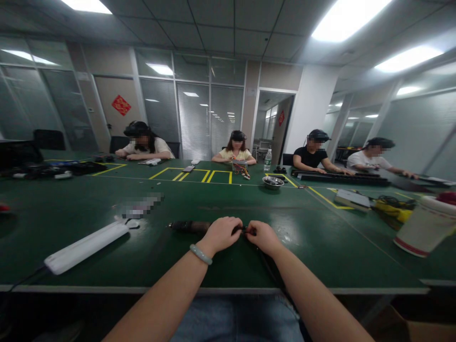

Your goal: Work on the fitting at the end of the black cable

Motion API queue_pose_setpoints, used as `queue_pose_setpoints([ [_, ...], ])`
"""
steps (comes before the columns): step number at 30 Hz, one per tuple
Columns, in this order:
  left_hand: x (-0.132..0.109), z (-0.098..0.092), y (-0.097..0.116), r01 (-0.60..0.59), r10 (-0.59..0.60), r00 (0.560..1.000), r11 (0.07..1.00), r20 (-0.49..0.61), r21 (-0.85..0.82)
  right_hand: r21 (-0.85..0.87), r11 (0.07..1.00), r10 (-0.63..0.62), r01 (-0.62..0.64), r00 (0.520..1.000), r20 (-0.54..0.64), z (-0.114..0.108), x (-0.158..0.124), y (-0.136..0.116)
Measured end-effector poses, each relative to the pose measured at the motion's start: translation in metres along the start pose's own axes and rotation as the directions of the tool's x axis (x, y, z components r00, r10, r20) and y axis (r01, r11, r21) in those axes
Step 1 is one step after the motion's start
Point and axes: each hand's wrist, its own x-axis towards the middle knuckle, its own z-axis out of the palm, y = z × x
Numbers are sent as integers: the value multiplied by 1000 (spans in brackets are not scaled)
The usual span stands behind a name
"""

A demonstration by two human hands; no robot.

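A dark, cylindrical electric screwdriver (190, 227) lies crosswise on the green table (171, 266), its narrow metal tip pointing left. My left hand (224, 233) is closed around its right end, the fingers bent over the far side. Close beside it, my right hand (263, 236) pinches the dark cable (268, 266) near where it joins the tool. From there the cable runs down under my right forearm towards the table's front edge. My fingers partly hide the joint between cable and tool.
On the left lies a long white power strip (89, 248). A metal bowl (273, 183) with small dark parts sits beyond my hands. Rightward are a grey box (352, 200), a yellow bundle (394, 211) and a white bucket (425, 225). Several people work across the table.
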Motion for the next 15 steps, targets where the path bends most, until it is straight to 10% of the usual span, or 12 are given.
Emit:
queue_pose_setpoints([
  [15,1,-3,4,44,-44,998,999,39,8,19,1000,-15,15,1000,10,-3,-1,-5],
])
